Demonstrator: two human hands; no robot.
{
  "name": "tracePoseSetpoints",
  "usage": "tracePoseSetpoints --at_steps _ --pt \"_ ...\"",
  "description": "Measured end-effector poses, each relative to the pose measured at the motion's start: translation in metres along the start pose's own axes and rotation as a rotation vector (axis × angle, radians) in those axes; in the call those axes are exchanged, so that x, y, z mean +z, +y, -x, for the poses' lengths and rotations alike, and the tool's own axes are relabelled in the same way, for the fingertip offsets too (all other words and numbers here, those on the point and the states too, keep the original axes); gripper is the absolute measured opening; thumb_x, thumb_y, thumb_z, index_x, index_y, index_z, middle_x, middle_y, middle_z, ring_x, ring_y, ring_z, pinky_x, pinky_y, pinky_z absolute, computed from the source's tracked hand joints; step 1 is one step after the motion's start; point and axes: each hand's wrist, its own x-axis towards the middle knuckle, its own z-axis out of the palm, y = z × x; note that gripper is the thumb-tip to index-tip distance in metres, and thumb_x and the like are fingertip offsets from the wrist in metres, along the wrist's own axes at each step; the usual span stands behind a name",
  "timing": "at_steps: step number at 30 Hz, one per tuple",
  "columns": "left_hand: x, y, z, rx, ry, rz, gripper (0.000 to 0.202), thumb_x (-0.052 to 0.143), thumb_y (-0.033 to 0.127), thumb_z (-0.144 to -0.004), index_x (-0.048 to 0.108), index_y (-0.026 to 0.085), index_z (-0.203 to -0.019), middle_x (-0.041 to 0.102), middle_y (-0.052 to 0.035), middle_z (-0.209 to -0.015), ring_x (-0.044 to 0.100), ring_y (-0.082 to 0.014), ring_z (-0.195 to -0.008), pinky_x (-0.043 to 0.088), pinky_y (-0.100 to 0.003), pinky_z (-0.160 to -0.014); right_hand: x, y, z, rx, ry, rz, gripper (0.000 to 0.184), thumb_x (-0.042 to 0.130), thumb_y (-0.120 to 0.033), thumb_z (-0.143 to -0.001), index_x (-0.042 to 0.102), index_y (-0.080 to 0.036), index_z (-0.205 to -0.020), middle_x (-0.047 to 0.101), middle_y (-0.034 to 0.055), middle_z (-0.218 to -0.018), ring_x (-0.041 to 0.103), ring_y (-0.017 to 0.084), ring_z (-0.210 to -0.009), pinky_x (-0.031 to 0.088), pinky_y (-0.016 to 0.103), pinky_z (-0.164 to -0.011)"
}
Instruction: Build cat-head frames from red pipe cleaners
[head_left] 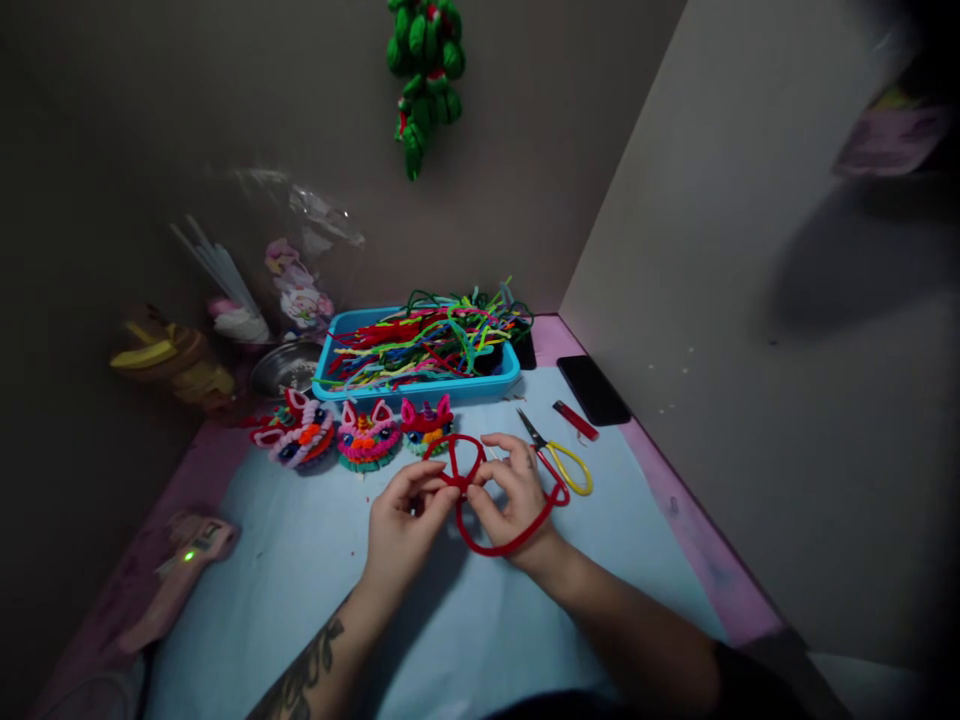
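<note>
Between my two hands is a red fuzzy pipe cleaner point(495, 552), bent into loops above the table, with a long end curving under and around my right wrist. My left hand point(405, 515) pinches it at the joint where the loops meet, thumb against fingers. From the other side, my right hand point(512, 495) grips the same joint between thumb and fingertips. Scissors point(574, 468) with yellow and red handles lie just right of my right hand. Beyond my hands stand small colourful animal heads made of pipe cleaners point(367, 437), three in a row.
A blue tray point(420, 388) heaped with coloured pipe cleaners sits at the back. To its right lie a red lighter point(576, 420) and a black phone point(594, 390). A pink glue gun point(180, 575) with a green light rests at left, near a metal bowl point(262, 375).
</note>
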Motion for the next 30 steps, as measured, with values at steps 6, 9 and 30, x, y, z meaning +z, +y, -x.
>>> tracePoseSetpoints --at_steps 6,9,30 --pt "0.0017 0.0012 -0.0022 -0.047 -0.023 0.060 0.029 0.073 0.025 -0.065 0.063 0.015 -0.090 0.069 -0.0018 -0.067 0.059 -0.0119 -0.058 0.045 -0.022 -0.055 0.0007 0.0010 -0.0010 -0.027 0.011 -0.015 0.009 0.055 -0.018 -0.077 0.060 -0.020 -0.071 0.050 0.0083 -0.120 0.045 0.027 -0.113 0.039 0.045 -0.095" --pt "0.0021 0.0013 -0.0040 -0.099 -0.047 0.126 0.031 0.075 0.026 -0.063 0.062 0.016 -0.089 0.069 -0.0014 -0.065 0.060 -0.0125 -0.058 0.045 -0.023 -0.055 0.0005 0.0009 -0.0014 -0.080 -0.003 -0.019 0.013 0.051 -0.018 -0.080 0.060 -0.020 -0.071 0.050 0.0089 -0.120 0.045 0.027 -0.113 0.039 0.045 -0.094" --pt "0.0021 -0.0047 -0.0060 -0.162 -0.073 0.216 0.034 0.077 0.023 -0.062 0.059 0.015 -0.090 0.066 0.0021 -0.060 0.059 -0.0108 -0.055 0.043 -0.023 -0.057 -0.0006 -0.0005 -0.0025 -0.071 0.087 -0.072 0.009 0.061 -0.016 -0.075 0.066 -0.023 -0.075 0.056 0.0066 -0.112 0.049 0.026 -0.109 0.043 0.046 -0.093"
